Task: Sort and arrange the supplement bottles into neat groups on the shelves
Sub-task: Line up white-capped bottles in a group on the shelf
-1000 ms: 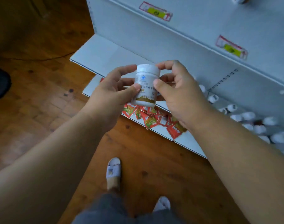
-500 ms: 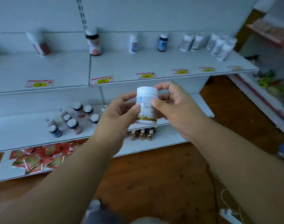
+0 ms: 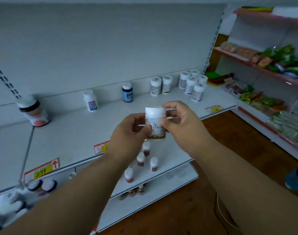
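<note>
Both hands are raised in front of the shelving and pinch one white supplement bottle (image 3: 155, 122) between them, upright, with its white cap on top and a brownish band at its base. The left hand (image 3: 128, 134) grips it from nine o'clock, thumb across the label and fingers curled behind; the right hand (image 3: 182, 122) closes on it from three o'clock, thumb on the label, forefinger arched over the cap edge. The bottle hangs in the air, in front of the front edge of the upper shelf (image 3: 73, 133), touching no shelf.

On that shelf, at ten o'clock of the held bottle, stands a large dark-capped jar (image 3: 34, 111) with a pink label. Near eleven o'clock is a small white bottle (image 3: 90, 100), and at twelve o'clock a dark blue bottle (image 3: 127, 92) with a white cap. At one o'clock two white bottles (image 3: 161, 85) stand side by side, and further toward two o'clock a tight cluster of white bottles (image 3: 192, 83) fills the shelf's far corner. Yellow-and-red price tags (image 3: 42, 168) sit along the front lip.

On the lower shelf (image 3: 172, 156), at six o'clock, four small white-capped bottles (image 3: 141, 160) with red bases stand loosely apart. At eight o'clock, blurred dark bottles (image 3: 43, 185) crowd below the tags. A neighbouring rack at three o'clock carries packaged snacks (image 3: 280, 58). The floor (image 3: 178, 211) is brown wood.
</note>
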Demonstrator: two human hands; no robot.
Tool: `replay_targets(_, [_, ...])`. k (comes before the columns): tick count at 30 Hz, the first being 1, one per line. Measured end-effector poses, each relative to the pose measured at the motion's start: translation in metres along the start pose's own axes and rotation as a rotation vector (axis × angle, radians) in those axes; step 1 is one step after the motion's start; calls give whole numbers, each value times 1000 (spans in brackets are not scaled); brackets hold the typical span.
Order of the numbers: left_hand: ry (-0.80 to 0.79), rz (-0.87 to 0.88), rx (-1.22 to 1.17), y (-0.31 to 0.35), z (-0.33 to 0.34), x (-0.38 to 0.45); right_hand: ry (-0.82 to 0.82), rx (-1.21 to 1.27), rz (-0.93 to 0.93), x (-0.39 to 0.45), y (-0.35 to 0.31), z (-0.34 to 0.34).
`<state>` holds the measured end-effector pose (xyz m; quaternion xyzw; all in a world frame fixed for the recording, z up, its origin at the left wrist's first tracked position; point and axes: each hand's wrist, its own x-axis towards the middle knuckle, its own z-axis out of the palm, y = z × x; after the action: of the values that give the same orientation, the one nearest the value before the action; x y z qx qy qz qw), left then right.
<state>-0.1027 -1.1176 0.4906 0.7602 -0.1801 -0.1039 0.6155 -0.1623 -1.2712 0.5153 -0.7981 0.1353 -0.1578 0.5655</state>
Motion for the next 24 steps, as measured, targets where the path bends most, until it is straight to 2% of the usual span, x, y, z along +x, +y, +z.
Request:
replay_targets(8, [59, -8, 217, -28, 74, 138, 77, -273, -61, 131, 71, -33])
replay_targets(15, [240, -102, 364, -69, 130, 244, -66, -399, -216, 256, 145, -45])
replay_targets(20, [358, -192, 398, -75, 141, 268, -162, -425, -313, 297, 167, -42])
replay_targets(24, [408, -249, 397, -62, 142, 251, -164, -434, -377, 291, 161, -50])
